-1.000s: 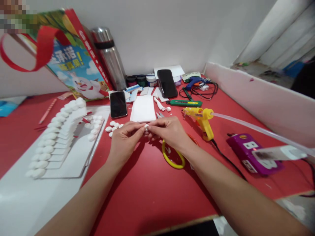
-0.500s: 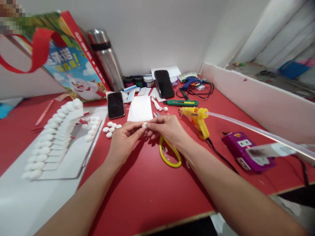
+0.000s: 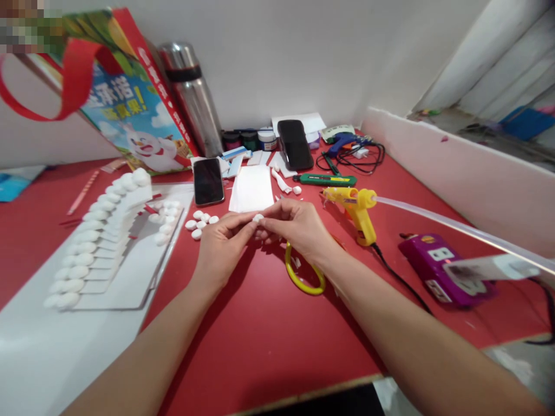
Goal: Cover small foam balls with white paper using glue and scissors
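A small white piece [image 3: 258, 218] is pinched between the fingertips of my left hand [image 3: 225, 242] and my right hand [image 3: 299, 228], which meet above the red table. Both hands are closed on it. Beside my left hand lie several white rounded pieces [image 3: 200, 224]. A white sheet [image 3: 251, 188] lies just beyond my fingers. Yellow-handled scissors [image 3: 303, 286] lie under my right hand, which partly hides them. At the left, a white stepped model [image 3: 117, 254] edged with several white rounded pieces rests on a white board [image 3: 39, 346].
A yellow glue gun [image 3: 358, 214] with a long clear stick and a purple box [image 3: 446, 271] are at the right. Behind are two phones [image 3: 208, 181], a green cutter [image 3: 327, 179], paint jars [image 3: 266, 140], a steel flask [image 3: 195, 104], a colourful bag [image 3: 143, 115] and cables [image 3: 373, 159].
The view has shifted slightly, so the table things appear a little further right. Both hands keep their pinch on the white piece, which looks slightly turned.
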`<state>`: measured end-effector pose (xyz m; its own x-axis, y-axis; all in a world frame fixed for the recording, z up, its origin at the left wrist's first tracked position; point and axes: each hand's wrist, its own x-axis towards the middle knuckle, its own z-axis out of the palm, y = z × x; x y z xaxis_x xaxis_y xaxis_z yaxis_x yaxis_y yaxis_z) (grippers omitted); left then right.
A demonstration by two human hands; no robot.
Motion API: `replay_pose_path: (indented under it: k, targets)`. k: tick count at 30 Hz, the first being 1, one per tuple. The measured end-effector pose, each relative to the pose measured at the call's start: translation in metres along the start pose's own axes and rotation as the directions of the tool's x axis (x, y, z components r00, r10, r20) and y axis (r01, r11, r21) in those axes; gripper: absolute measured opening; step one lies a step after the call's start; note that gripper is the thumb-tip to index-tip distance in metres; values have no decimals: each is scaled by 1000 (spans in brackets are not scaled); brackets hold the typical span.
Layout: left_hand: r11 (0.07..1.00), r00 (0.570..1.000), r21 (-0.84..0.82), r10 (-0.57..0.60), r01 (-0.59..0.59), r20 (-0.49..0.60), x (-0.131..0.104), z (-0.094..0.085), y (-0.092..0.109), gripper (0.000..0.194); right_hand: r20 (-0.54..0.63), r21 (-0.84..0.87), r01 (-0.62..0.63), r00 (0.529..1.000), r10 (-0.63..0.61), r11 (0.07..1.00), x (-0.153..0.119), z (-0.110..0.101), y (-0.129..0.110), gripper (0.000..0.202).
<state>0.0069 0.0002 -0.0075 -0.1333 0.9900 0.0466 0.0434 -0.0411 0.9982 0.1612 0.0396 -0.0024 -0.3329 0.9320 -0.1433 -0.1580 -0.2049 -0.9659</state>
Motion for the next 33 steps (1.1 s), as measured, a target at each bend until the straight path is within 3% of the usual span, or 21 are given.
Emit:
replay_pose_path:
  k: [7, 10, 13, 19, 23, 26, 29, 33]
  targets:
    - [998, 999, 36, 51, -50, -18, 0, 3, -3, 19, -31, -24, 34, 999, -35, 999, 2, 4, 5, 24]
    - [998, 999, -45, -34, 34, -17, 1, 4, -3, 21, -17, -36, 31, 999, -32, 999, 0, 2, 0, 21]
    - [975, 990, -177, -130, 137, 51, 2, 3, -4, 28, 39, -25, 11, 999, -10, 1000, -1, -2, -5, 13]
    - [954, 972, -216, -174, 206, 158, 4, -1, -4, 29, 66, -55, 15, 998, -12, 998, -2, -7, -8, 13]
    - [849, 919, -366, -305, 381, 250, 6, -4, 1, 24, 4, -161, 151, 988, -152, 975, -1, -11, -12, 13]
    - [749, 874, -455, -372, 481, 312, 8, -5, 3, 17, 26, -185, 223, 975, -222, 957, -1, -12, -14, 22]
    - [700, 863, -506, -396, 504, 312, 8, -5, 3, 13, 116, -223, 228, 972, -206, 948, -3, -9, -13, 30]
    - [734, 876, -484, -347, 476, 335, 8, -4, -1, 19, 153, -271, 203, 974, -166, 941, -5, -5, -10, 27]
